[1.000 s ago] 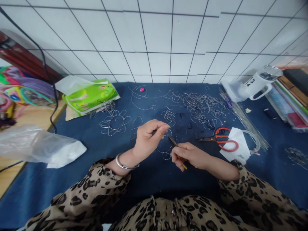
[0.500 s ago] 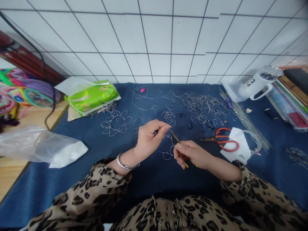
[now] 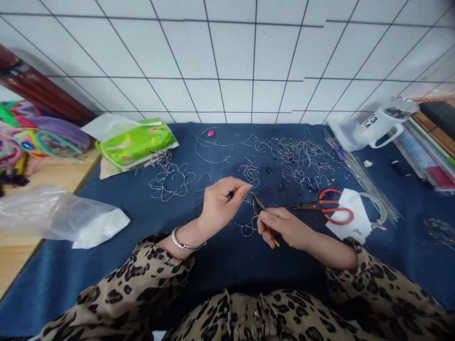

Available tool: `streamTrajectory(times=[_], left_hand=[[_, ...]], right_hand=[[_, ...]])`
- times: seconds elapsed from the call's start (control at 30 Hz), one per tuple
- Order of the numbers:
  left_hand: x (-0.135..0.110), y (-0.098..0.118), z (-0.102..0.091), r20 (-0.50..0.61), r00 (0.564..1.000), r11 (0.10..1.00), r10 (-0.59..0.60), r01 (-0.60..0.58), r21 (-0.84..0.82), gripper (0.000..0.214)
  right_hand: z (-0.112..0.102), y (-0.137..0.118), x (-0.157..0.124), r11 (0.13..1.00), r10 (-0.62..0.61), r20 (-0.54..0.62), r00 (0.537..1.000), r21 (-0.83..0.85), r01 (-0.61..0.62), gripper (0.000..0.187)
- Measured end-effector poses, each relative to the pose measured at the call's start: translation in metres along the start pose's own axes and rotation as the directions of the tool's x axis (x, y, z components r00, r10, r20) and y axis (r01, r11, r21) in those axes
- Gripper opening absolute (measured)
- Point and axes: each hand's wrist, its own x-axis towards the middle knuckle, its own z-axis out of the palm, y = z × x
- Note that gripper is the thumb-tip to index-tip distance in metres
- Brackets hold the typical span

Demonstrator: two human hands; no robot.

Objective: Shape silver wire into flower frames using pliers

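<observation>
Left hand: While your left hand pinches thumb against forefinger, seemingly on the wire of the ring, the contact itself is too fine to see clearly.
Right hand: Your right hand wraps the yellow grips of the pliers, dark metal nose pointing up toward the left fingertips.
Pliers' nose: It sits just beside the pinch; whether it bites wire, you cannot tell from here.
Ring: It is between and below your hands, partly hidden; thin, springy-looking wire, with rounded loops and tiny pale dots where loops meet the circle.
Good practice: Brace the pinch close to the nose, so the wire likely bends at one spot instead of springing. Squeeze gently; hard metal could nick it. Turn the wrist in small steps and match each loop's curve.
Flower: Left of your left hand lies the flower, a circle with rounded wire petals, a handy shape guide.
Scissors: Right of your right hand, the scissors have smooth orange handles and dark blades, beside crisp white paper.
Tangle: Beyond your right hand spreads the tangle, curly and springy.
Straight wires: Farther right of it, straight wires lie in a slim bundle.
Cloth: Under everything, the cloth is matte dark blue.
Pack: Beyond your left hand, the pack is glossy green plastic.
</observation>
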Motion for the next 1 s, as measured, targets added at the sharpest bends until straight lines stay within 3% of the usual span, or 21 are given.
streamTrajectory(times=[0.4,0.77,0.87,1.0], left_hand=[[-0.001,-0.001,0.001,0.022,1.0,0.999,0.001,-0.001,-0.038,0.014],[-0.006,0.001,0.008,0.027,0.987,0.916,-0.159,0.158,-0.369,0.015],[-0.005,0.001,0.01,0.06,0.973,0.866,-0.223,0.226,-0.447,0.017],[-0.001,0.001,0.006,0.089,0.971,0.887,-0.221,0.238,-0.396,0.017]], right_hand=[[0.003,-0.001,-0.001,0.999,-0.022,-0.011,1.0,0.025,0.022,0.039],[0.015,0.003,-0.001,0.964,-0.098,0.066,0.993,0.254,0.078,0.039],[0.013,0.002,0.0,0.973,-0.096,0.07,0.993,0.218,0.079,0.039],[0.008,0.0,-0.001,0.993,-0.065,0.035,0.997,0.097,0.061,0.037]])
